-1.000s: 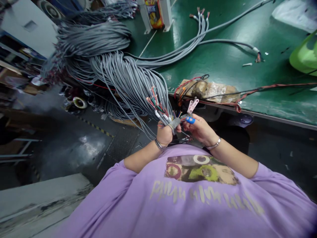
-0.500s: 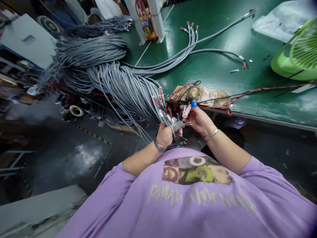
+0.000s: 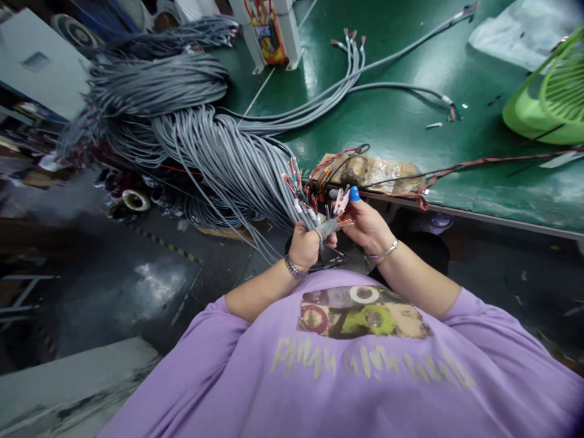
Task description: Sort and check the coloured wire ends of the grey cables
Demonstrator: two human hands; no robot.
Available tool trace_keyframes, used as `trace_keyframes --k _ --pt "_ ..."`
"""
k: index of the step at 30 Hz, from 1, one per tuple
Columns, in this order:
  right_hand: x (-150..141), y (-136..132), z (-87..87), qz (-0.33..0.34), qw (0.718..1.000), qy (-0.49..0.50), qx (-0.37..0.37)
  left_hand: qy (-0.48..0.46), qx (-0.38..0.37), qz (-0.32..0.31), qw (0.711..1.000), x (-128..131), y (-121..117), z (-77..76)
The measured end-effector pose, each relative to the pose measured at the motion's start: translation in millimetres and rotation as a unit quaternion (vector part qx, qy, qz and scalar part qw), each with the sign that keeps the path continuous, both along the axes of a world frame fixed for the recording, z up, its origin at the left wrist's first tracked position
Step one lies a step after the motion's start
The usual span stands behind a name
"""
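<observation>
Right hand's (image 3: 370, 227) thumb (image 3: 354, 194) lifted off wires (image 3: 345, 223); yellow-red pouch (image 3: 272, 47), contents unclear.

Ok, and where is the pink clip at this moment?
In the head view, right of centre: the pink clip is by the blue-tipped thumb of the right hand, just above the gray cable end in the left hand.

Left hand (image 3: 305, 248) closed round a grey cable end (image 3: 327, 229), its bare wires pointing toward the right hand (image 3: 370, 228). Right thumb, in a blue cover (image 3: 354, 194), just beside a pink clip (image 3: 340, 202); whether pinched, unclear. Coloured wires (image 3: 292, 175) fanned out near the left hand. Thick grey bundle (image 3: 237, 155) sagged past the green bench's (image 3: 387, 115) near edge. Taped block (image 3: 396, 173) lay along that edge; green fan (image 3: 559, 91) stood farther in, rightward.
</observation>
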State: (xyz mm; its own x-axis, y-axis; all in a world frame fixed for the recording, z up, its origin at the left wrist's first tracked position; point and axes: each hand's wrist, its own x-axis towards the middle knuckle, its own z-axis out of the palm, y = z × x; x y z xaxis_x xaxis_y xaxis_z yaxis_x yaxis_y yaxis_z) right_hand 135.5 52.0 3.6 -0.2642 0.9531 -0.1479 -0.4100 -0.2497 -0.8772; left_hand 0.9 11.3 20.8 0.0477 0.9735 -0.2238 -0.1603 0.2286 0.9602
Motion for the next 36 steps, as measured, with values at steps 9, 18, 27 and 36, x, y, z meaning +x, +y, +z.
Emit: trace_keyframes --k 9,18,27,36 --pt "-3 4 -4.1 -0.036 0.991 0.108 -0.072 -0.006 -0.005 -0.012 1.0 0 -1 0.4" --pt "-2 0 -9.5 -0.016 0.988 0.132 -0.073 -0.022 -0.011 -0.016 1.0 -3 -1 -1.3" --pt "6 1 -0.3 0.025 0.979 0.16 -0.125 -0.028 0.025 -0.02 0.999 -11 -10 -8.2" --pt "1 -1 -7.8 -0.022 0.974 0.184 -0.131 -0.022 0.038 -0.001 0.999 -2 -8 -3.5"
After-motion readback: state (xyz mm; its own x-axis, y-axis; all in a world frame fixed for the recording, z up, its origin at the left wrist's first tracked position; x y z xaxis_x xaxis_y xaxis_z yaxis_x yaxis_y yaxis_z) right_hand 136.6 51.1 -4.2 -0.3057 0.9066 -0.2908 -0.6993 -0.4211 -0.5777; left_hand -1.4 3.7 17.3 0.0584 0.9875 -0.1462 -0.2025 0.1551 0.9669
